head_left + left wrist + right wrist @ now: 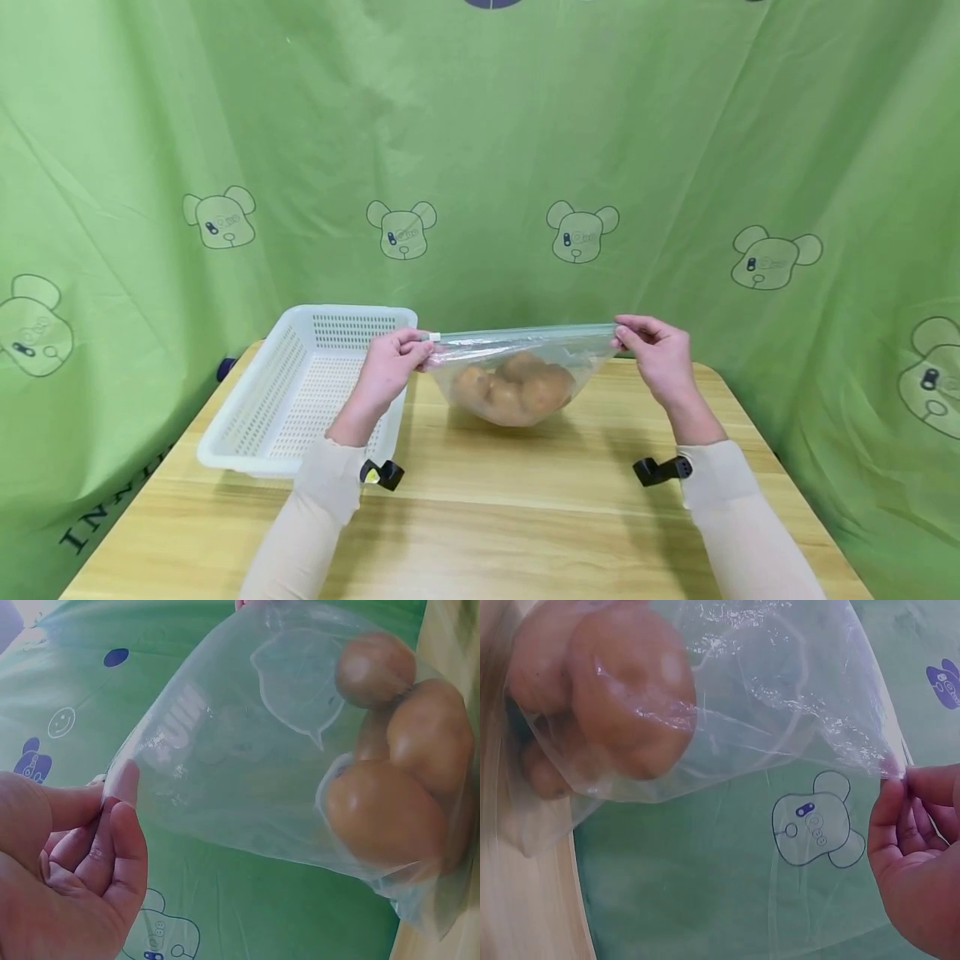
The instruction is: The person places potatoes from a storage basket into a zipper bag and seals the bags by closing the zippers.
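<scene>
A clear slider zip bag [472, 358] hangs low at the table's middle. Inside it are several smooth, round orange-brown items [386, 814], blurred by the plastic, so their kind is unclear. My left hand [386, 367] pinches the top left corner, right by the white slider [431, 337]. At the other end of the pale green zip strip [532, 333], my right hand [660, 354] pinches the top corner between thumb and fingers. The strip is stretched nearly level between both hands. Seen from the right wrist, the bag's bottom [532, 825] is down by the tabletop; contact is hard to tell.
A white perforated plastic basket [247, 467] stands on the left of the wooden table [510, 533], close beside my left forearm. Green printed cloth [480, 150] hangs behind the table and along both sides. A small dark object [226, 368] shows behind the basket.
</scene>
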Available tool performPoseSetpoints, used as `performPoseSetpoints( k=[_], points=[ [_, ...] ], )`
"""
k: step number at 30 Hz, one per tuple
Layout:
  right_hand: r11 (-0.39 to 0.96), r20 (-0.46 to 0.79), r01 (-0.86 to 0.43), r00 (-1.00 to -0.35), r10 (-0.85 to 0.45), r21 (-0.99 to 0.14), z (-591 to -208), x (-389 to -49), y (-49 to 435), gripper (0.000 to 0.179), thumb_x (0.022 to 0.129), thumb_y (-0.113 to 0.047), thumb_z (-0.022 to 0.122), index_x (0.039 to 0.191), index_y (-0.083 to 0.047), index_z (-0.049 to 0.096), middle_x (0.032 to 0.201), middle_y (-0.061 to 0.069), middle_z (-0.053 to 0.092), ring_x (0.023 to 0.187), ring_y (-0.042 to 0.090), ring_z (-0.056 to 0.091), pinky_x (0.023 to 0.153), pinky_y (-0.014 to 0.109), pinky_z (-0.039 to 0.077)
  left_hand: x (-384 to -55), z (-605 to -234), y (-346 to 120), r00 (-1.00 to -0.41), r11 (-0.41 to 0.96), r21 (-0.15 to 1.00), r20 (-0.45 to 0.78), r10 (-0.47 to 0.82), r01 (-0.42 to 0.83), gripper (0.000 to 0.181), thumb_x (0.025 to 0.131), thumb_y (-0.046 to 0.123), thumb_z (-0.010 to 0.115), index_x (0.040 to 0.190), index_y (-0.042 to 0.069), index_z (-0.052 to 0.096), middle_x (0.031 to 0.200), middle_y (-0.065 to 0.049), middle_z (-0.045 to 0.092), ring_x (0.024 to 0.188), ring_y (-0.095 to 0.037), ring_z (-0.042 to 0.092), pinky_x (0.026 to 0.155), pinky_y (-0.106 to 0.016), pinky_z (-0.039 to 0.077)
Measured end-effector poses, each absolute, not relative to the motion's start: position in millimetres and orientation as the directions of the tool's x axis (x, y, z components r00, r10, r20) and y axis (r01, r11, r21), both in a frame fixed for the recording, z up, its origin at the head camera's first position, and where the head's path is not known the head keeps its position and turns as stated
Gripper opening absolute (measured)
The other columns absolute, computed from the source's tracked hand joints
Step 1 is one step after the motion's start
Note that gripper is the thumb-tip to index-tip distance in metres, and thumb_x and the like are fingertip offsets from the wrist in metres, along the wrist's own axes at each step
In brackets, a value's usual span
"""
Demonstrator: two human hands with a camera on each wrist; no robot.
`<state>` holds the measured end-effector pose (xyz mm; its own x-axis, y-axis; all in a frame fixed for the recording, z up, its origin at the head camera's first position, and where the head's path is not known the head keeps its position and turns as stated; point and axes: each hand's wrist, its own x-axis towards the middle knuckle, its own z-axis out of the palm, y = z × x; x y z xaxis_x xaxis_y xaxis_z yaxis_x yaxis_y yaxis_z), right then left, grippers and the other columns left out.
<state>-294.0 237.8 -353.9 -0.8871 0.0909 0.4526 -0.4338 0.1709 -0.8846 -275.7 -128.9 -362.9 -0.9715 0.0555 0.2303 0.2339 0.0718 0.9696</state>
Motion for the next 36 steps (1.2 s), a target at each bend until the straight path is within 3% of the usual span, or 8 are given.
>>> performPoseSetpoints(
  k=[6,11,15,17,19,23,27,36],
  points=[
    [0.175,0.420,-0.395,-0.896,0.145,-0.902,-357.9,-297.3,243.5,0.012,0.088,0.001,0.063,0.099,0.000,0.067,0.078,-0.003,0.065,0.067,0.006,0.063,0.064,0.017,0.054,-269.7,-370.8,-117.2,-0.976,0.068,0.974,0.212,0.058,0.216,0.016,0.087,0.002,0.064,0.098,-0.010,0.063,0.084,-0.016,0.070,0.062,-0.010,0.061,0.060,-0.023,0.053],
    [0.414,0.446,-0.346,-0.878,0.174,-0.842,-358.6,-295.7,245.3,0.015,0.091,-0.007,0.061,0.104,0.001,0.065,0.089,0.003,0.063,0.079,0.009,0.059,0.070,0.019,0.053,-262.3,-370.9,-102.6,-0.978,0.009,0.979,0.202,0.055,0.202,0.012,0.090,0.002,0.060,0.094,-0.010,0.062,0.078,-0.015,0.069,0.059,-0.010,0.062,0.057,-0.023,0.054],
    [0.626,0.529,-0.355,-0.842,0.110,-0.694,-357.8,-290.4,237.4,0.026,0.089,-0.012,0.063,0.110,0.003,0.063,0.110,0.015,0.057,0.101,0.026,0.052,0.088,0.038,0.045,-258.5,-368.7,-93.0,-0.980,-0.029,0.980,0.196,0.042,0.195,0.013,0.092,0.002,0.058,0.093,-0.010,0.063,0.077,-0.015,0.069,0.058,-0.009,0.062,0.056,-0.023,0.054],
    [0.672,0.570,-0.396,-0.820,0.049,-0.626,-358.9,-287.9,230.4,0.028,0.086,-0.012,0.066,0.110,0.003,0.064,0.116,0.019,0.053,0.108,0.034,0.047,0.095,0.053,0.036,-257.4,-368.7,-88.8,-0.981,-0.053,0.981,0.191,0.028,0.189,0.013,0.092,0.002,0.057,0.094,-0.010,0.063,0.078,-0.015,0.069,0.059,-0.010,0.062,0.056,-0.023,0.055],
    [0.697,0.611,-0.444,-0.791,-0.011,-0.563,-361.0,-285.5,222.1,0.027,0.084,-0.011,0.068,0.107,0.002,0.065,0.118,0.019,0.053,0.111,0.037,0.045,0.098,0.059,0.027,-257.2,-369.3,-84.9,-0.982,-0.074,0.979,0.190,0.008,0.188,0.012,0.091,0.001,0.058,0.094,-0.010,0.063,0.079,-0.014,0.069,0.059,-0.010,0.062,0.056,-0.023,0.055],
    [0.719,0.700,-0.548,-0.704,-0.120,-0.428,-363.1,-281.3,201.4,0.023,0.079,-0.008,0.072,0.101,-0.001,0.067,0.113,0.016,0.059,0.109,0.034,0.048,0.103,0.058,0.017,-258.2,-372.5,-79.9,-0.979,-0.102,0.973,0.204,-0.018,0.205,0.012,0.089,0.001,0.060,0.095,-0.010,0.062,0.079,-0.013,0.069,0.059,-0.011,0.064,0.055,-0.024,0.055],
    [0.684,0.746,-0.653,-0.621,-0.240,-0.324,-360.8,-275.1,179.5,0.023,0.076,-0.005,0.074,0.098,-0.002,0.068,0.107,0.015,0.062,0.103,0.032,0.052,0.102,0.057,0.019,-258.0,-375.7,-76.6,-0.976,-0.112,0.969,0.218,-0.015,0.218,0.013,0.088,0.003,0.062,0.095,-0.009,0.061,0.079,-0.012,0.068,0.058,-0.013,0.065,0.054,-0.026,0.056],
    [0.650,0.689,-0.726,-0.590,-0.421,-0.225,-359.0,-269.5,138.0,0.017,0.082,-0.012,0.070,0.098,-0.005,0.069,0.099,0.008,0.066,0.095,0.026,0.058,0.094,0.050,0.032,-251.9,-380.2,-68.3,-0.974,-0.143,0.965,0.225,0.035,0.218,0.011,0.089,0.001,0.060,0.095,-0.008,0.060,0.079,-0.011,0.066,0.058,-0.013,0.064,0.053,-0.026,0.055]
  ],
)
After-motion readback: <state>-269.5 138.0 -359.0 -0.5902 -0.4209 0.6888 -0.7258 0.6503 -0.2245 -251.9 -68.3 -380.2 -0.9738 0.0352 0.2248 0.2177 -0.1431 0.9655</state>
